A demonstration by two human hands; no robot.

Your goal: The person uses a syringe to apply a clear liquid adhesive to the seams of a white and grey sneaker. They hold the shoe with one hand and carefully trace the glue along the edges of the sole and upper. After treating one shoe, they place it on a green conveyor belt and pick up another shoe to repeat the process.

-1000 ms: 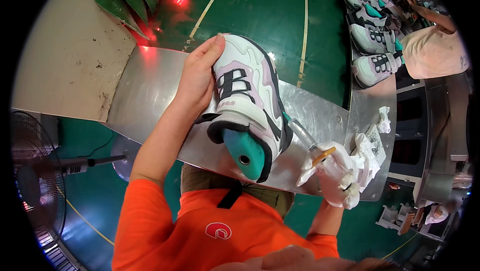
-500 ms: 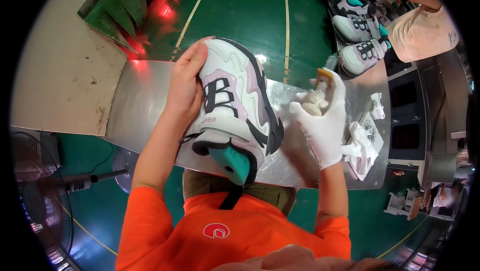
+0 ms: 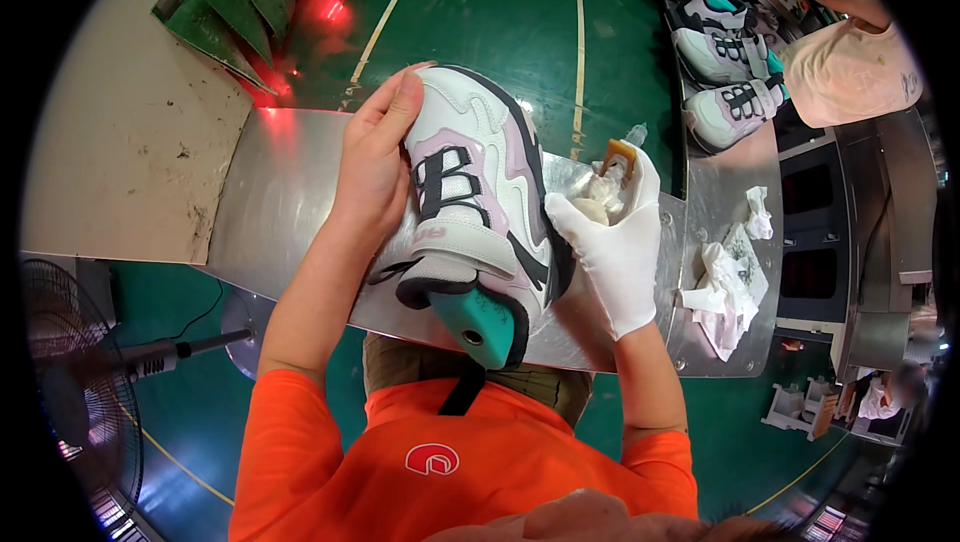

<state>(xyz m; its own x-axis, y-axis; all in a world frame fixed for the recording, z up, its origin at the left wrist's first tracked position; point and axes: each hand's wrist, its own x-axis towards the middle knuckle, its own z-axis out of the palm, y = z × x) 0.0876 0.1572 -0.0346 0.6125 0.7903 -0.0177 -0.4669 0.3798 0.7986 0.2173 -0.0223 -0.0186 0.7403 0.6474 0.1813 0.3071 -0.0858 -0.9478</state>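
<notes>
A white and lilac sneaker [image 3: 488, 167] with black straps and a black-edged sole is tilted in front of me, toe pointing away. My bare left hand [image 3: 378, 157] grips it along the left side near the toe. A teal shoe last [image 3: 480, 330] fills its heel opening. To the right of the sole, my white-gloved right hand [image 3: 618, 252] is closed around a whitish wad [image 3: 598, 200] and a flat amber-brown piece [image 3: 619, 154]. A clear tip sticks out beyond them; what exactly these are I cannot make out. The glove's thumb is close to the sole edge.
Below the shoe lies a metal worktop [image 3: 285, 202], bordering a green conveyor belt [image 3: 480, 17]. Similar sneakers [image 3: 728, 112] line the right side, near another person [image 3: 850, 72]. Crumpled white cloths [image 3: 728, 292] lie at right. A green flap curtain [image 3: 232, 27] and a fan [image 3: 85, 372] are at left.
My gloved right hand has moved left, closer to the shoe's sole, with the wad and amber piece in it. The shoe has turned slightly in my left hand.
</notes>
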